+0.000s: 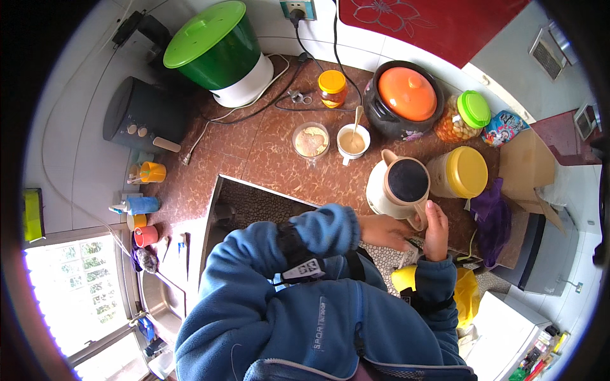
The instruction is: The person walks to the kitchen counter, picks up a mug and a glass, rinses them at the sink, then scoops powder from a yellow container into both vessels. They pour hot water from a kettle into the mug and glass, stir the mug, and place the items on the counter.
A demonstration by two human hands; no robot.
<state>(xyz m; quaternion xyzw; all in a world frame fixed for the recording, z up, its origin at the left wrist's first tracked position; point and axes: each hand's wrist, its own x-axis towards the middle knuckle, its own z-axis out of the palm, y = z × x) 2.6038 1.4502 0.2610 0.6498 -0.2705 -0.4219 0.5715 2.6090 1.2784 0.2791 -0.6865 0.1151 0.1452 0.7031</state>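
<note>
My left hand (pixel 387 231) reaches across in front of me at the counter's front edge. Its fingers point right, just below a cream thermos jug (pixel 376 185) with a dark round lid top (pixel 408 180). Close against the jug's beige handle (pixel 419 216) is my right hand (pixel 436 232), fingers pointing up. Whether it grips the handle is unclear. A clear plastic piece (pixel 407 255) shows between my hands, and I cannot tell if my left fingers hold it. Beyond the jug stand a white cup (pixel 347 151) with a spoon (pixel 357 116) in light-brown liquid and a glass mug (pixel 310 141) of foamy drink.
A dark pot with an orange lid (pixel 407 94), a yellow-lidded tub (pixel 464 172) and a honey-coloured jar (pixel 332 89) stand around. Cables (pixel 281 95) cross the counter near a green bucket-shaped appliance (pixel 219 57). An open cardboard box (pixel 526 162) and purple cloth (pixel 491 224) lie right; a sink (pixel 164 300) is left.
</note>
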